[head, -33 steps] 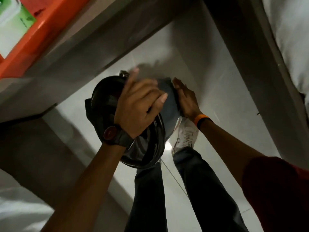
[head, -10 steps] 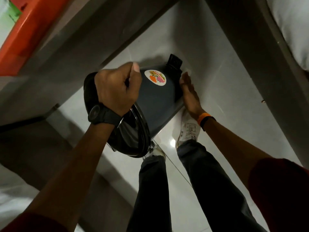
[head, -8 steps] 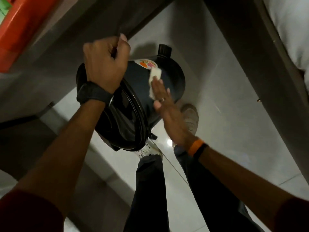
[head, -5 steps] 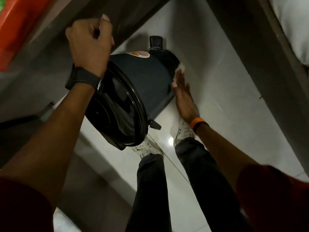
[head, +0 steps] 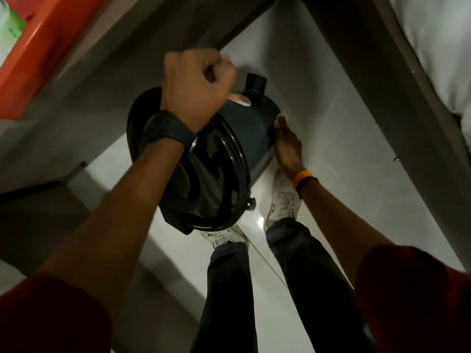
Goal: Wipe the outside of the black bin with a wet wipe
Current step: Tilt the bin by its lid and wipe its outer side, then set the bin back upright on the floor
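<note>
Left hand (head: 197, 84) fingers were curled into a fist at the black bin's (head: 251, 128) rim, the gripped part hidden. Right hand (head: 286, 146) fingers lay flat on the bin's 3 o'clock side; the wet wipe (head: 280, 117) barely showed. The bin hung above the floor (head: 344, 149), base toward 1 o'clock, mouth toward 7.

Bin (head: 251, 128) held tipped above the floor (head: 331, 154), left hand (head: 197, 85) on its upper rim, right hand (head: 286, 146) against its right side, wipe (head: 280, 120) at the fingertips, two shoes (head: 283, 200) below it, shelf (head: 38, 54) at upper left.
</note>
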The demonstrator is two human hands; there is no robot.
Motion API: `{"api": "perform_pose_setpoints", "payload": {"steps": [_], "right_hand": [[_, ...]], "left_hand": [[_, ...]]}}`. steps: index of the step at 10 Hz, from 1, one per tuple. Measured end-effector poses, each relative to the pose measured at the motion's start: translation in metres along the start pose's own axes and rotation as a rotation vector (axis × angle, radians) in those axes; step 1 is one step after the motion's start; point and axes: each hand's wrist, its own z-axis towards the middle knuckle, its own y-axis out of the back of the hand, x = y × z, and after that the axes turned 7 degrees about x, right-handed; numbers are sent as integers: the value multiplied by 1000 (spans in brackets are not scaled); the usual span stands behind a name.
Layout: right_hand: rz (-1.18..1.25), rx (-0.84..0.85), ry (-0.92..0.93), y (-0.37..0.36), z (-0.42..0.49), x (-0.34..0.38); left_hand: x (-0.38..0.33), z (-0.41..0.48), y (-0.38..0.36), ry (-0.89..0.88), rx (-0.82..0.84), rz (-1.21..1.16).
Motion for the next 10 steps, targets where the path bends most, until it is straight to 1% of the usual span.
{"api": "perform_pose_setpoints", "payload": {"steps": [1, 2, 3, 4, 5, 6, 7, 8, 10], "right_hand": [[-147, 6, -62, 17, 12, 4], [-112, 32, -108, 37, 2, -1], [-29, 22, -155, 32, -4, -6], [-236, -138, -189, 19, -37, 6], [-253, -118, -354, 16, -48, 14], [292, -193, -256, 38, -40, 8], [585, -132, -95, 73, -36, 5], [489, -99, 39, 61, -29, 37], [300, -76, 161, 10, -27, 70]], "left_hand": [[-24, -6, -17, -134, 124, 52], [-56, -8, -51, -309, 394, 280], [-75, -9, -74, -412, 608, 374], [-87, -20, -97, -614, 865, 462], [-83, -36, -99, -653, 920, 497], [-65, -70, -103, -759, 792, 627], [-42, -94, -101, -747, 563, 779], [-5, -131, -85, -326, 393, 808], [32, -170, -52, 267, 136, 640]]}}
